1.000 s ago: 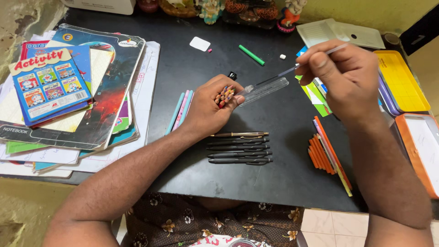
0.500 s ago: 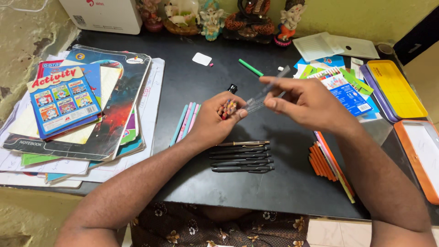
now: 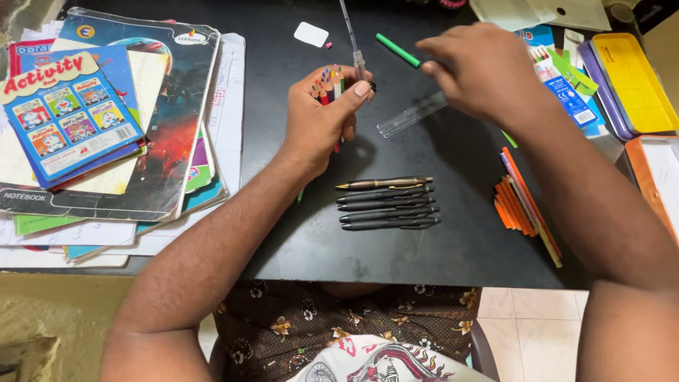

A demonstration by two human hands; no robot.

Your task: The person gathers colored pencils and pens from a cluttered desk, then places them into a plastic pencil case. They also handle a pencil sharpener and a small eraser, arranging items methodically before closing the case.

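My left hand (image 3: 318, 120) is shut around a bunch of colour pencils (image 3: 327, 76), tips up. It also pinches a clear pen (image 3: 351, 39) upright between thumb and fingers. My right hand (image 3: 484, 67) hovers over the black table (image 3: 283, 233), to the right of the left hand. Its loosely curled fingertips are at the near end of a green pen (image 3: 395, 48), and it holds nothing that I can see. A clear plastic ruler (image 3: 414, 113) lies flat just below the right hand.
A stack of books and notebooks (image 3: 106, 120) fills the left side. A row of dark pens (image 3: 387, 205) lies in front, with orange pencils (image 3: 520, 205) to the right. A blue crayon box (image 3: 569, 88), a yellow lid (image 3: 629, 78), an orange tray (image 3: 654, 177) and a white eraser (image 3: 311, 34) lie further off.
The clear pen went from my right hand into my left, where it now stands upright. The right hand moved back toward the green pen. The view tilted down.
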